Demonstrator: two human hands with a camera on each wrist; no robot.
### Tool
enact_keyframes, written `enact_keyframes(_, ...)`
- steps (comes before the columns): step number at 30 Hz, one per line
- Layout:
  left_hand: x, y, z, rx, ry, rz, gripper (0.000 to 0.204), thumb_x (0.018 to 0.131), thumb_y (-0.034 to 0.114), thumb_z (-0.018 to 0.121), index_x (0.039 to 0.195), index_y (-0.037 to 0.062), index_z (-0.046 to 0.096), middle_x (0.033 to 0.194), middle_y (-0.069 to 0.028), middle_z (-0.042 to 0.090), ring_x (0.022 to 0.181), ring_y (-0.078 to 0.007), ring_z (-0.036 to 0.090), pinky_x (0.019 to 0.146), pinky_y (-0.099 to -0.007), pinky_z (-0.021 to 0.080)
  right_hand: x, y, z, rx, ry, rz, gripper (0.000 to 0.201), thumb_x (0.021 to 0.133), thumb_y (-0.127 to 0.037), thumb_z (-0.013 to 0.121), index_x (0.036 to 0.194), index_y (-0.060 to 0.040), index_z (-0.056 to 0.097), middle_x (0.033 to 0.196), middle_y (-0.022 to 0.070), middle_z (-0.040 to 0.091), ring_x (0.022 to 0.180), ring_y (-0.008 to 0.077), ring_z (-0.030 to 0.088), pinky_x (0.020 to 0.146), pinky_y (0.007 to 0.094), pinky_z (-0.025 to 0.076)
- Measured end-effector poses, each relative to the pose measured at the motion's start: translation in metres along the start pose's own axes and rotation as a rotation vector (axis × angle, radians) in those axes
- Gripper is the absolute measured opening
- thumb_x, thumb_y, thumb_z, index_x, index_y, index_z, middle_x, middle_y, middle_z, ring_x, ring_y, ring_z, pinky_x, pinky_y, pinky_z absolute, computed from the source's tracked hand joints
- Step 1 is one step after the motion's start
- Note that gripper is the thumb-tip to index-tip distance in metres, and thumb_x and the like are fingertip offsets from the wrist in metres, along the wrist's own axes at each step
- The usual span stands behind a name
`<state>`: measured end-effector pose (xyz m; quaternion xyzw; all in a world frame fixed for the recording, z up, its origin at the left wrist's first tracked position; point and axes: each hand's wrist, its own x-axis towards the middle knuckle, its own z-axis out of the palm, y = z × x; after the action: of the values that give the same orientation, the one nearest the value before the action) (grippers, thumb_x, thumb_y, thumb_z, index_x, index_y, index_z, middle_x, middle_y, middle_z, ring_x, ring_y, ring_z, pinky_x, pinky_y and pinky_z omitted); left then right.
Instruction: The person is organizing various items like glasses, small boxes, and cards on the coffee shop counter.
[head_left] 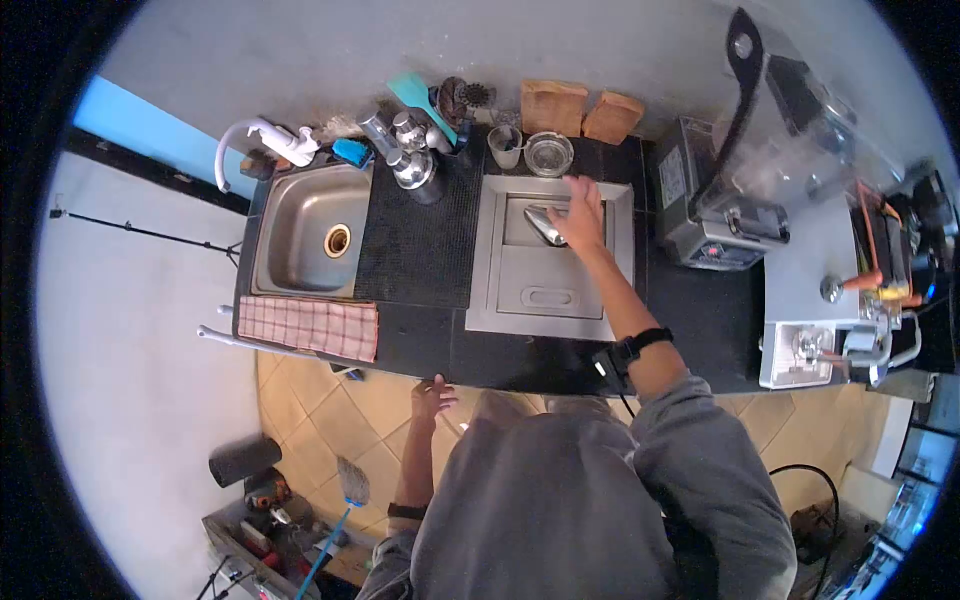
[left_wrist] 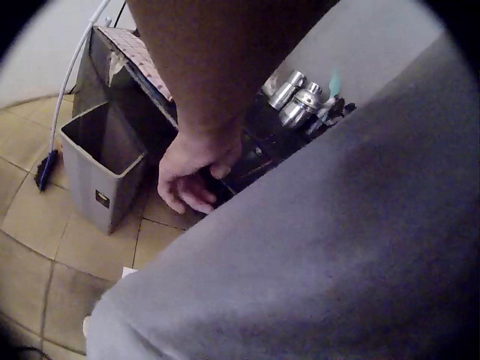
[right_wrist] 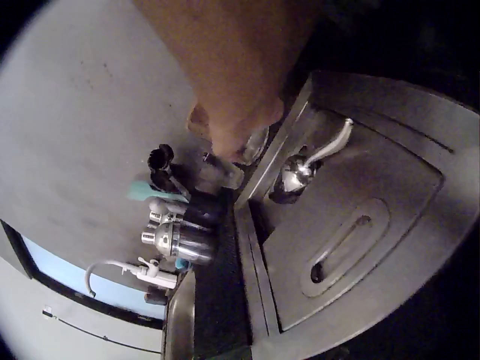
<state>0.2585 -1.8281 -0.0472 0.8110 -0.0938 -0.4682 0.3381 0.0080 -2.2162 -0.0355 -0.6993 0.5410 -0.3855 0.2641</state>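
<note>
My right hand (head_left: pixel 583 218) reaches over the back of a steel ice-bin lid (head_left: pixel 510 300), fingers pointing to the wall. A shiny metal scoop (head_left: pixel 543 226) lies beneath it, overlapped by the hand in the head view. The right wrist view shows the scoop (right_wrist: pixel 298 174) lying apart from the hand, its handle slanting over the lid. There, the right hand (right_wrist: pixel 238 131) overlaps a round glass dish (right_wrist: pixel 256 145), its fingertips partly hidden. My left hand (head_left: pixel 433 397) hangs by the counter's front edge, fingers loosely bent and holding nothing (left_wrist: pixel 196 174).
Left of the bin are a black mat (head_left: pixel 415 250), cocktail shakers (head_left: pixel 415 170) and a sink (head_left: pixel 305 235). A glass cup (head_left: pixel 505 146) and wooden blocks (head_left: pixel 553 107) stand behind it. A blender (head_left: pixel 710 200) is at right. Below stands a grey waste bin (left_wrist: pixel 105 169).
</note>
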Motion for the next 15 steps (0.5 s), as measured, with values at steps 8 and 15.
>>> enact_keyframes(8, 0.005, 0.005, 0.020, -0.168, 0.113, 0.002, 0.036, 0.099, 0.017, 0.057, 0.115, -0.0150, 0.050, 0.096, -0.0199, 0.065, 0.082, -0.0294, 0.070, 0.058, -0.0426, 0.066, 0.099, 0.018, 0.046, -0.160, -0.088, 0.054, 0.101, 0.065, -0.036, 0.085, 0.147, -0.0158, 0.031, 0.149, 0.0253, 0.025, 0.137, 0.0428, 0.028, 0.106, 0.0545, 0.034)
enact_keyframes(15, 0.006, 0.013, 0.014, -0.161, 0.107, -0.095, 0.034, 0.097, 0.013, 0.059, 0.116, -0.0134, 0.051, 0.100, -0.0210, 0.063, 0.081, -0.0289, 0.069, 0.060, -0.0454, 0.067, 0.123, 0.026, 0.059, -0.248, -0.215, 0.081, 0.112, 0.060, -0.038, 0.088, 0.150, -0.0192, 0.023, 0.143, 0.0271, 0.032, 0.131, 0.0441, 0.032, 0.105, 0.0556, 0.034)
